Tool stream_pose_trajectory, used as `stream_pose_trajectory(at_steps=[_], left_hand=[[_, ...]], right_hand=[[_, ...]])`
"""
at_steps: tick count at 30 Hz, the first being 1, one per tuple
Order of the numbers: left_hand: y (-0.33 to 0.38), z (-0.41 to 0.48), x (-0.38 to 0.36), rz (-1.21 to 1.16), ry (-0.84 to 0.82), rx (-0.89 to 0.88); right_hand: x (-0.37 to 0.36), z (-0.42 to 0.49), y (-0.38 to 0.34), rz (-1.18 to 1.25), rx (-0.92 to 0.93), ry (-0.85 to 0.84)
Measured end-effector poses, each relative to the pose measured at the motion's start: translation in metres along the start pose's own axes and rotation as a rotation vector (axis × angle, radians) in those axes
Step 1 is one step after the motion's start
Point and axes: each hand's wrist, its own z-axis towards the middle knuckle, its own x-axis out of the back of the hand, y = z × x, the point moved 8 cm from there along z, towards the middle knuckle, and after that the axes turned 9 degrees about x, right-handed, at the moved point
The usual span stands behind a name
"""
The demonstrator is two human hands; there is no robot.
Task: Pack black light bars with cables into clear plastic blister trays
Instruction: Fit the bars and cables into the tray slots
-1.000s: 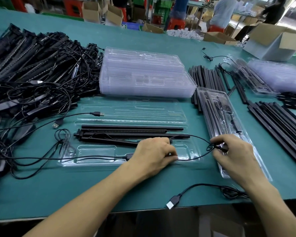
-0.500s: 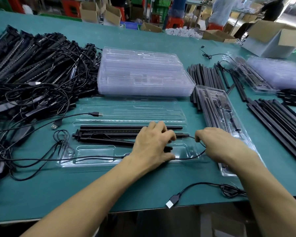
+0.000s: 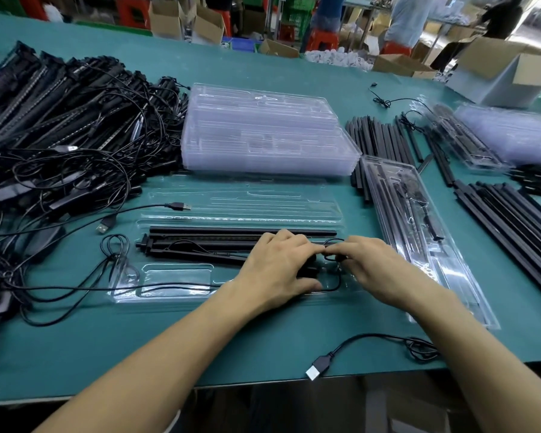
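The open clear plastic blister tray (image 3: 169,276) lies lengthwise on the near middle of the green table mat (image 3: 75,354), with the long black light bars (image 3: 206,243) seated in its middle channels. The left hand (image 3: 278,270) curls over the bars' right end, seemingly to pin them down. The right hand (image 3: 378,270), just beside it, pinches a loop of the thin black cable (image 3: 338,284), probably to tuck the slack into the tray's near pocket.

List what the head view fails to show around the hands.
Head view only.
Right ends of the light bars: covered by the left hand.
Grip of the right hand on the cable: hidden under its own fingers.
Cut off by the left edge: bar pile.
Blurred: far-right trays.
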Motion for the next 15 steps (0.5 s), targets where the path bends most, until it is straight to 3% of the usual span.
stream_pose_trajectory(at_steps=[5,11,15], left_hand=[[-0.005,0.001,-0.001,-0.035,-0.003,0.047],[-0.007,0.004,-0.004,-0.048,-0.037,0.058],[-0.009,0.004,-0.003,-0.078,-0.033,0.073]], right_hand=[[0.007,-0.009,0.007,-0.072,-0.043,-0.006],[-0.005,-0.004,-0.018,0.070,0.043,-0.002],[-0.002,-0.008,-0.010,0.240,0.057,0.121]])
